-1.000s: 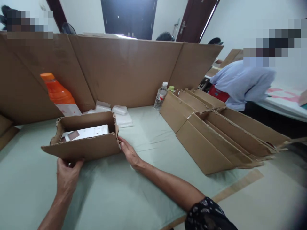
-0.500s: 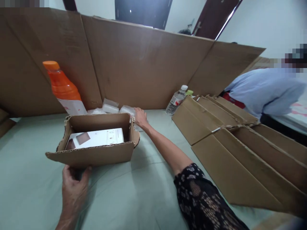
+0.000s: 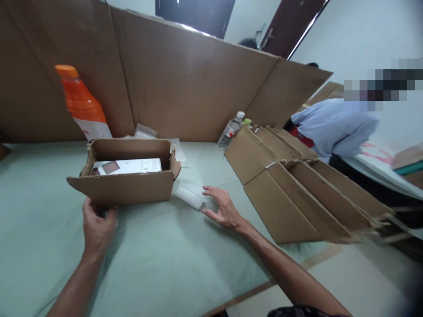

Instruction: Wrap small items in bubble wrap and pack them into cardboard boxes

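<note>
A small open cardboard box (image 3: pixel 132 189) stands on the green-covered table, with a white printed box (image 3: pixel 135 165) lying inside it. My left hand (image 3: pixel 97 226) is at the lower front wall of that cardboard box, thumb and fingers apart, fingertips partly hidden. To the right of the box lies a clear plastic-wrapped packet (image 3: pixel 189 196). My right hand (image 3: pixel 226 209) is open at the packet's right end, its thumb and fingers spread around the clear edge. Whether they touch the plastic is hard to tell.
An orange bottle (image 3: pixel 84 103) and more clear plastic packets (image 3: pixel 145 131) stand behind the box. A water bottle (image 3: pixel 230 132) is beside a divided cardboard carton (image 3: pixel 280 200) on the right. A tall cardboard panel (image 3: pixel 185 83) borders the back. A person in a light blue shirt (image 3: pixel 333 123) bends over beyond it.
My right hand has come from behind the box's right corner toward me, and a plastic-wrapped packet now lies beside the box. My left hand stays at the box front. The view has shifted.
</note>
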A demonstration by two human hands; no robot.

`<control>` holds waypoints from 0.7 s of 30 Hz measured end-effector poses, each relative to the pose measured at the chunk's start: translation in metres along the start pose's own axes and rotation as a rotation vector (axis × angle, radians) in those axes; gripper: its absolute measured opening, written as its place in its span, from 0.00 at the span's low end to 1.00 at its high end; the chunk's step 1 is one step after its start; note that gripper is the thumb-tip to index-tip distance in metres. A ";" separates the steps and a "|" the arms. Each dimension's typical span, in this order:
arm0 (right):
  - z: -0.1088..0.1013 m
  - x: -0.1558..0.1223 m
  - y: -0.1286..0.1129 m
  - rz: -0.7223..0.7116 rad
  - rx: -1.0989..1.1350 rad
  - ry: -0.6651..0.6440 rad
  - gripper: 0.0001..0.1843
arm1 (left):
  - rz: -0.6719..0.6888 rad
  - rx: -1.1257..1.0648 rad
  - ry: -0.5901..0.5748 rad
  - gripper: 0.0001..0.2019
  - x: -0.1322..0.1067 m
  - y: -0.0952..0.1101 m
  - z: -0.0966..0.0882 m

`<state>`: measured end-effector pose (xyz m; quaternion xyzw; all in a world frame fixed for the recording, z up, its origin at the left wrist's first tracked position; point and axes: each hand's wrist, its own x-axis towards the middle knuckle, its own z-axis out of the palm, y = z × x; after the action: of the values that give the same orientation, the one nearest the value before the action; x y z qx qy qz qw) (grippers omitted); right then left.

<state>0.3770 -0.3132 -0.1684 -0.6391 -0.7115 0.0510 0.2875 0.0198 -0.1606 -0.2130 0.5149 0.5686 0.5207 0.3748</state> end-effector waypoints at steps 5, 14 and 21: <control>0.000 -0.010 -0.012 0.226 0.096 0.070 0.19 | 0.013 0.009 0.011 0.33 -0.004 0.011 -0.001; 0.021 -0.002 -0.057 -0.087 0.361 -0.289 0.15 | -0.066 -0.003 0.019 0.30 -0.017 0.017 -0.012; 0.003 -0.001 -0.043 0.258 0.548 0.040 0.13 | -0.060 0.021 0.016 0.27 -0.019 0.013 -0.013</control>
<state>0.3373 -0.3206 -0.1522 -0.6237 -0.5785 0.2647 0.4542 0.0139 -0.1825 -0.1998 0.4972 0.5923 0.5073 0.3802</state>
